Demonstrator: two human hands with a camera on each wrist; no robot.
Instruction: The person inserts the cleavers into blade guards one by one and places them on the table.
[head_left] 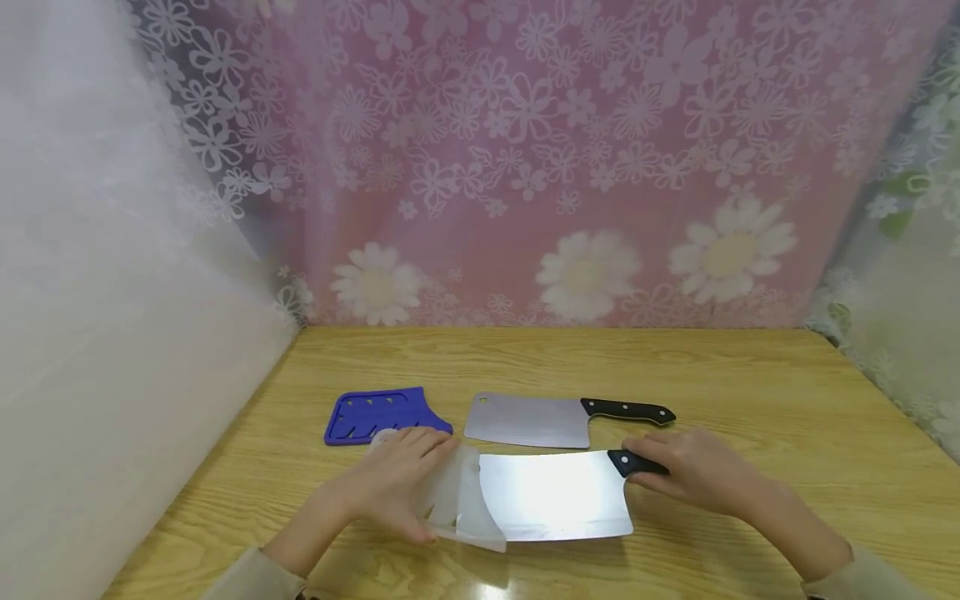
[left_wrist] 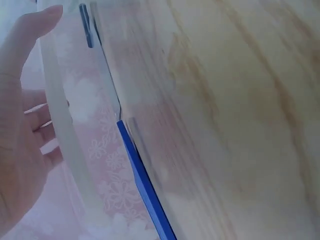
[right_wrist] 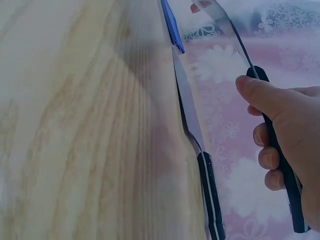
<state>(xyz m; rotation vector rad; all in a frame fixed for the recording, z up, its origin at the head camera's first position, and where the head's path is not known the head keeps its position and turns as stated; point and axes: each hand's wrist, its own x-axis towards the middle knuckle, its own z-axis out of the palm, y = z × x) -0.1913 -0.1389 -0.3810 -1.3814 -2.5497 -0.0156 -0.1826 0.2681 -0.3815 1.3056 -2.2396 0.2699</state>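
In the head view, the right hand (head_left: 701,467) hides the rear of the handle (head_left: 633,463) of the gripped cleaver (head_left: 555,497); the left hand (head_left: 401,479) covers part of the white sheath (head_left: 467,504). The left wrist view's bottom edge cuts the blue sheath (left_wrist: 146,190).

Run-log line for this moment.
left hand: holds white sheath | right hand: grips near cleaver | far cleaver, blue sheath: on table

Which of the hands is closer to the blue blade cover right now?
Left. The left hand is just on the person's side of the blue blade cover; the right hand is well off to its right, at a cleaver's black handle.
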